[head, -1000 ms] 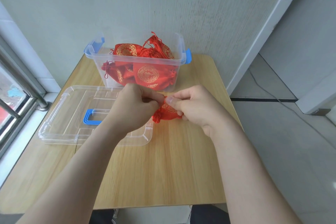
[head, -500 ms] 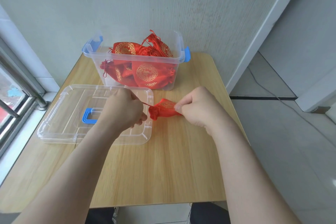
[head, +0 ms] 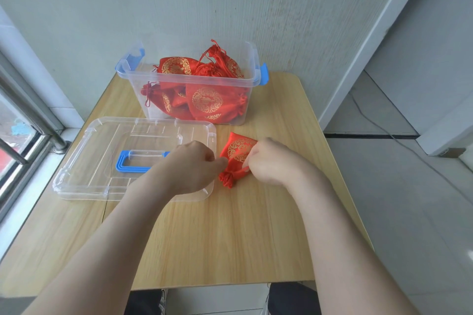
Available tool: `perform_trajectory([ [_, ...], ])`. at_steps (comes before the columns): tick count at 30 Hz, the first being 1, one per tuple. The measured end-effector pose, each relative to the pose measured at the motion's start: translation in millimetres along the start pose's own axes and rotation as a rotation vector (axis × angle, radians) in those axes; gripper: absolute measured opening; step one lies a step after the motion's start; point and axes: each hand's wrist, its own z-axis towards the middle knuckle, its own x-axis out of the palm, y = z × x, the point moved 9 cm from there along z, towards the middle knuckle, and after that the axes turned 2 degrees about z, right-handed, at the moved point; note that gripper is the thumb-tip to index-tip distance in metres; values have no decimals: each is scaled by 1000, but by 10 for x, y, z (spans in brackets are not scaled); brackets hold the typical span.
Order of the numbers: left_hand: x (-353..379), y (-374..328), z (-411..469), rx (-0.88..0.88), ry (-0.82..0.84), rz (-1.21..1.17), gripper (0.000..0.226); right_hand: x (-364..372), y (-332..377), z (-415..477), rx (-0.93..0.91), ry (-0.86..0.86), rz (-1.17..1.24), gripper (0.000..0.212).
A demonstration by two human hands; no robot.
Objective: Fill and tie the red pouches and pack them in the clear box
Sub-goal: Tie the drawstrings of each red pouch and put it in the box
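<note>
Pouch swung round; left hand, right hand pinch it.

Red pouch with gold medallion pattern; clear lid, blue handle.

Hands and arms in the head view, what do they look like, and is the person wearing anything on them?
Both are bare. The left hand and right hand wear no gloves, and no ring, watch or bracelet shows. The left forearm and right forearm are uncovered down to the picture's lower edge, with no sleeve in view. Dark trousers show at the bottom.
</note>
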Motion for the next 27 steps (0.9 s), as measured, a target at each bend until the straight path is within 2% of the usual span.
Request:
perform_trajectory([
  [3, 4, -96, -2, 89, -21, 30, 54, 12, 21, 4, -6, 4, 19, 23],
  [6, 12, -123, 7, 128, -50, 34, 46, 35, 0, -10, 12, -10, -26, 40],
  [10, 64, -105, 33, 135, -37, 20, 44, 23, -5, 21, -3, -98, -14, 32],
  [14, 51, -102, 45, 132, -11, 1, 40, 7, -18, 7, 5, -106, -28, 45],
  [20, 28, -95, 76, 130, -41, 9, 40, -109, -15, -67, 32, -172, -36, 28],
  [23, 37, -71, 67, 111, -22, 34, 43, -121, 5, -124, 34, -176, -80, 31],
  [27, 33, -172, 10, 143, -54, 20, 46, -120, 108, -135, -62, -207, -110, 22],
])
